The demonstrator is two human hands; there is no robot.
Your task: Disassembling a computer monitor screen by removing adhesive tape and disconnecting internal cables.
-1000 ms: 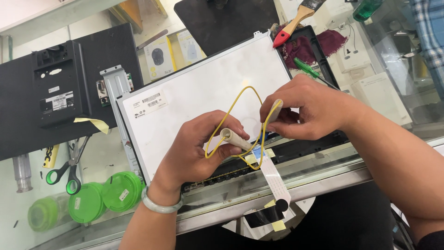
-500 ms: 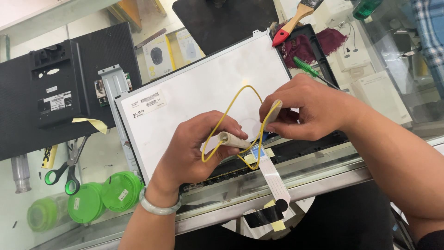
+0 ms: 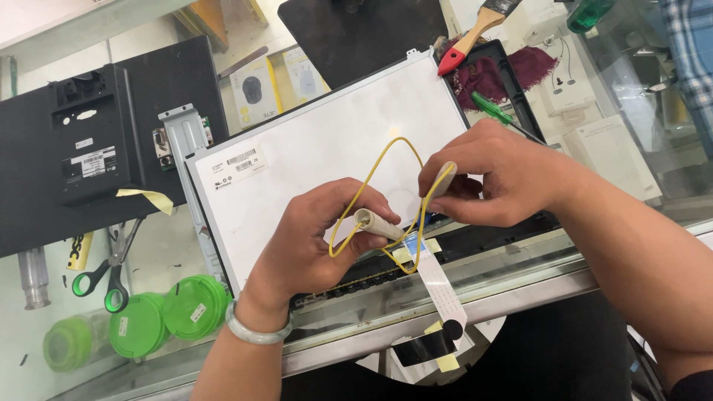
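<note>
A white display panel (image 3: 319, 156) lies face down on a glass counter. My left hand (image 3: 319, 238) grips a cream probe (image 3: 377, 224) whose tip points at the panel's lower edge connector. My right hand (image 3: 497, 174) pinches a second cream probe (image 3: 440, 180) just above the same spot. A yellow wire (image 3: 386, 160) loops between the two probes over the panel. A white flat ribbon cable (image 3: 434, 282) with yellow tape runs from the connector down over the counter's edge.
A black monitor back (image 3: 89, 148) lies at the left. Green-handled scissors (image 3: 108, 275) and green lidded jars (image 3: 167, 319) sit below it. A red-handled brush (image 3: 475, 33), a green screwdriver (image 3: 494, 111) and small boxes (image 3: 609, 152) lie at the far right.
My left hand has shifted its probe a little to the right, nearer the connector. The yellow wire loop has changed shape slightly. My right hand has stayed almost still.
</note>
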